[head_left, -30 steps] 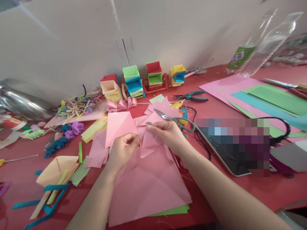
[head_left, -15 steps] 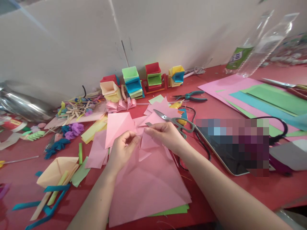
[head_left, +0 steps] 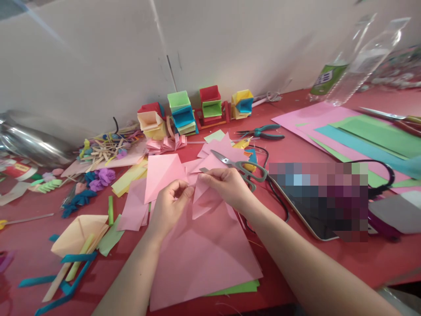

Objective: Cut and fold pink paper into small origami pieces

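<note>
A folded piece of pink paper (head_left: pixel 205 202) is pinched between the thumb and fingers of my right hand (head_left: pixel 228 186). At the paper's left edge, my left hand (head_left: pixel 171 204) is closed in a pinch on it; the exact contact is partly hidden by the fingers. Beneath both hands lies a large pink sheet (head_left: pixel 204 267), with a green sheet (head_left: pixel 238 288) showing under its lower edge. Just beyond my left hand is another pink folded paper (head_left: pixel 164 173). Grey-handled scissors (head_left: pixel 251 170) rest beside my right hand, blades pointing up and left.
Pliers (head_left: pixel 263 131) and small folded paper boxes (head_left: pixel 182 112) stand towards the wall. To the right lie a tablet-like device (head_left: pixel 305 210), coloured sheets (head_left: pixel 378 136) and clear bottles (head_left: pixel 365 66). Paper strips (head_left: pixel 79 272), purple paper flowers (head_left: pixel 101 179) and a metal flask (head_left: pixel 36 140) occupy the left.
The folded pink paper has tilted slightly, and more of its lower flap shows between my hands. Both hands have shifted only a little to the right.
</note>
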`<state>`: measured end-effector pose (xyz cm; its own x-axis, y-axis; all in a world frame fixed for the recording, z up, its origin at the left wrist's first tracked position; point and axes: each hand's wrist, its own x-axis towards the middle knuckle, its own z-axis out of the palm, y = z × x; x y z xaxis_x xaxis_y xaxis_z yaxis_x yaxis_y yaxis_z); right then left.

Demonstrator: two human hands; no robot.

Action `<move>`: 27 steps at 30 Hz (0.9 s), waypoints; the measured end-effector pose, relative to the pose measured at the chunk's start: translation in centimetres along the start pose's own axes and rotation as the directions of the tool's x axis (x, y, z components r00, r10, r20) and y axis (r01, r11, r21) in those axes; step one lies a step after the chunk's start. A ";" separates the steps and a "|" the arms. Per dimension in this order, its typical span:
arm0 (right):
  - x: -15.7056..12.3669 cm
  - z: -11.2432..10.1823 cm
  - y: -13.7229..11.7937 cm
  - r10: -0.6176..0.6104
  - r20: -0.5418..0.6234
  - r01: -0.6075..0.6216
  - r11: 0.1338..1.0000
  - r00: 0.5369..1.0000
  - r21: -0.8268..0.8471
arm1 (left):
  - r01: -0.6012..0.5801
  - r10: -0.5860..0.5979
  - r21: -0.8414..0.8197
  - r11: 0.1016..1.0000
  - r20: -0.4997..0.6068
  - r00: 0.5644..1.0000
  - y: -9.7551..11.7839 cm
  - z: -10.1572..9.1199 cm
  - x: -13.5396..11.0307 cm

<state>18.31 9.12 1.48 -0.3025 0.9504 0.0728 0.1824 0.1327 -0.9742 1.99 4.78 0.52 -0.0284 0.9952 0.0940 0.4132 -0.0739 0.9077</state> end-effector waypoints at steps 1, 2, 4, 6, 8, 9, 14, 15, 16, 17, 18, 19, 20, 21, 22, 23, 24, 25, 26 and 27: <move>0.0 0.0 0.1 -0.005 -0.003 0.005 1.000 1.000 -0.013 | -0.002 0.002 -0.004 1.000 0.003 1.000 0.0 0.0 0.0; 0.1 0.0 0.2 -0.011 -0.006 0.011 1.000 1.000 -0.020 | -0.005 0.005 -0.011 1.000 0.007 1.000 -0.1 0.0 0.0; 0.1 0.0 0.3 -0.021 -0.011 0.020 0.999 1.000 -0.028 | -0.010 0.011 -0.030 1.000 0.025 1.000 -0.2 0.1 0.0; 0.1 -0.1 0.3 -0.030 -0.009 0.030 0.999 1.000 -0.029 | -0.015 0.018 -0.064 0.998 0.047 0.999 -0.3 0.1 0.0; 0.1 -0.1 0.3 -0.036 -0.003 0.036 0.999 0.999 -0.028 | -0.009 0.016 -0.099 0.995 0.079 0.997 -0.4 0.1 0.1; 0.1 -0.1 0.2 -0.037 -0.005 0.036 0.999 0.999 -0.029 | 0.000 0.011 -0.110 0.994 0.096 0.995 -0.4 0.1 0.1; 0.1 -0.1 0.1 -0.029 -0.031 0.027 0.998 0.999 -0.059 | 0.045 -0.036 -0.077 0.996 0.122 0.992 -0.8 0.0 0.2; 0.1 -0.1 0.2 -0.032 -0.030 0.030 0.998 0.999 -0.064 | 0.049 -0.041 -0.066 0.997 0.118 0.992 -0.9 0.0 0.2; 0.2 -0.1 0.2 -0.034 -0.028 0.032 0.997 0.999 -0.066 | 0.050 -0.043 -0.058 0.997 0.115 0.992 -1.0 0.0 0.2; 0.2 0.0 0.3 -0.035 -0.028 0.033 0.997 0.999 -0.067 | 0.048 -0.042 -0.052 0.997 0.110 0.993 -1.0 0.1 0.2; 0.2 0.0 0.4 -0.035 -0.029 0.034 0.997 0.999 -0.064 | 0.046 -0.041 -0.049 0.998 0.104 0.994 -1.1 0.1 0.3; 0.2 0.0 0.4 -0.034 -0.031 0.032 0.998 0.999 -0.059 | 0.044 -0.039 -0.047 0.998 0.097 0.995 -1.1 0.2 0.2; 0.2 0.0 0.5 -0.032 -0.033 0.030 0.998 0.999 -0.053 | 0.042 -0.037 -0.046 0.998 0.088 0.995 -1.1 0.2 0.2; 0.2 0.0 0.6 -0.030 -0.034 0.028 0.999 0.999 -0.047 | 0.040 -0.036 -0.043 0.998 0.081 0.996 -1.1 0.3 0.2; 0.2 0.1 0.6 -0.028 -0.036 0.026 0.999 0.999 -0.040 | 0.039 -0.036 -0.044 0.998 0.074 0.997 -1.1 0.3 0.2; 0.2 0.1 0.6 -0.024 -0.036 0.023 0.999 0.999 -0.034 | 0.039 -0.035 -0.054 0.998 0.067 0.997 -1.0 0.4 0.2; 0.2 0.1 0.6 -0.017 -0.035 0.016 0.999 0.999 -0.030 | 0.042 -0.037 -0.075 0.996 0.062 0.997 -1.0 0.4 0.1; 0.2 0.1 0.6 -0.009 -0.033 0.008 1.000 0.999 -0.027 | 0.051 -0.044 -0.107 0.993 0.065 0.997 -0.9 0.4 0.1; 0.2 0.1 0.5 -0.003 -0.032 0.002 1.000 0.999 -0.024 | 0.066 -0.055 -0.141 0.988 0.079 0.995 -0.8 0.4 0.1; 0.1 0.0 0.5 0.001 -0.029 -0.001 1.000 1.000 -0.022 | 0.082 -0.066 -0.163 0.983 0.104 0.992 -0.7 0.3 0.1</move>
<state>18.31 9.30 1.03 -0.2749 0.9583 0.0782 0.2031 0.1374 -0.9695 2.00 4.91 -0.25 0.0398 0.9992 -0.0090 0.2553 -0.0015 0.9668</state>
